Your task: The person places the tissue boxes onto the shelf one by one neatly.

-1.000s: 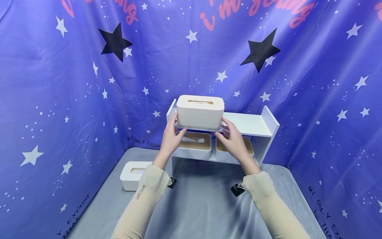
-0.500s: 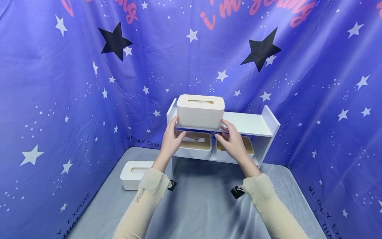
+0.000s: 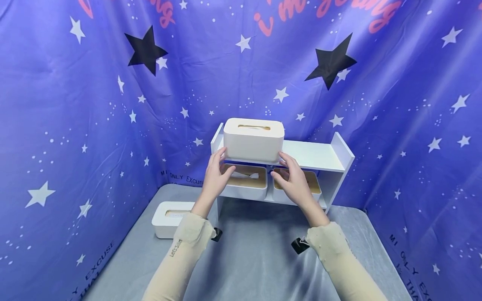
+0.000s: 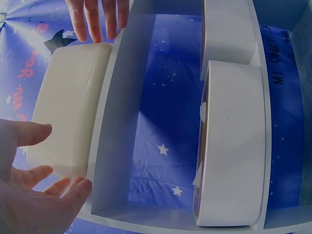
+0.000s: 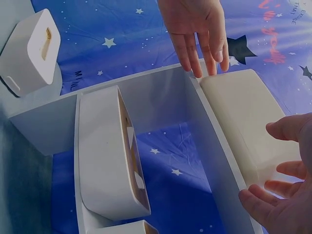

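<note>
A white tissue box (image 3: 254, 144) with a slot in its lid stands on the top board of a white shelf (image 3: 312, 156), toward the left end. My left hand (image 3: 216, 175) is at the box's lower left corner, with fingers loosely bent and thumb apart from it. On the other side, my right hand (image 3: 295, 179) is at the lower right corner, fingers likewise relaxed. Both wrist views show the palms facing the box (image 4: 68, 107) without gripping it. Whether the fingertips still touch it is hard to tell.
Below, the lower board bears a left tissue box (image 3: 244, 192) with tissue showing and a right box (image 3: 280, 195), partly behind my right hand. Another white tissue box (image 3: 163, 228) sits on the grey cloth at left. A blue starry curtain (image 3: 241, 75) hangs behind.
Both hands have slid down slightly against the upper tissue box, their fingers loosening around its lower corners. The box stays in place on the top board.
</note>
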`<state>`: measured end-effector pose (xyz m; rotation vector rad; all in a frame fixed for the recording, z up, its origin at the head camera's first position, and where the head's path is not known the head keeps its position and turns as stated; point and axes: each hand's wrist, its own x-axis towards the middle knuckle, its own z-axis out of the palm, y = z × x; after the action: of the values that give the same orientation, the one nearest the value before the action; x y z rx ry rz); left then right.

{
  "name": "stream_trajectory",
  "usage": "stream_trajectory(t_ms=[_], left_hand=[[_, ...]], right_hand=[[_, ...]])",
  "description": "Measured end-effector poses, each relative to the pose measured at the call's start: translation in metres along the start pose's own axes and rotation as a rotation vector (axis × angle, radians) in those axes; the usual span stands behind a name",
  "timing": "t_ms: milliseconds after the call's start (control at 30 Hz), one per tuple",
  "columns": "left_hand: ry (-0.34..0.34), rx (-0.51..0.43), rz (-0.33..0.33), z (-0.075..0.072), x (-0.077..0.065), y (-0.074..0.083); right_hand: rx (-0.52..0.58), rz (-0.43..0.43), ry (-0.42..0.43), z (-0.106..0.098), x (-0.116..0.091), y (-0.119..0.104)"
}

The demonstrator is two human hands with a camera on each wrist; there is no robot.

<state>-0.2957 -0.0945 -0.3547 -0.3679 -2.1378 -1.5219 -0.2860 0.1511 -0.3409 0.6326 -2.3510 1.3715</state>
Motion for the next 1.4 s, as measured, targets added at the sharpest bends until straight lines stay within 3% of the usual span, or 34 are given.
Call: stream_trajectory(t_ms=[633,1400], left_hand=[[0.001,-0.013,-0.012,-0.004,-0.004,-0.004],[-0.067,0.007,-0.07,-0.009,-0.011,-0.019]], right_hand=[[0.001,0.011,-0.002,0.006,-0.01,0.0],[0.016,-0.024,-0.028,0.016,-0.02,0.008]])
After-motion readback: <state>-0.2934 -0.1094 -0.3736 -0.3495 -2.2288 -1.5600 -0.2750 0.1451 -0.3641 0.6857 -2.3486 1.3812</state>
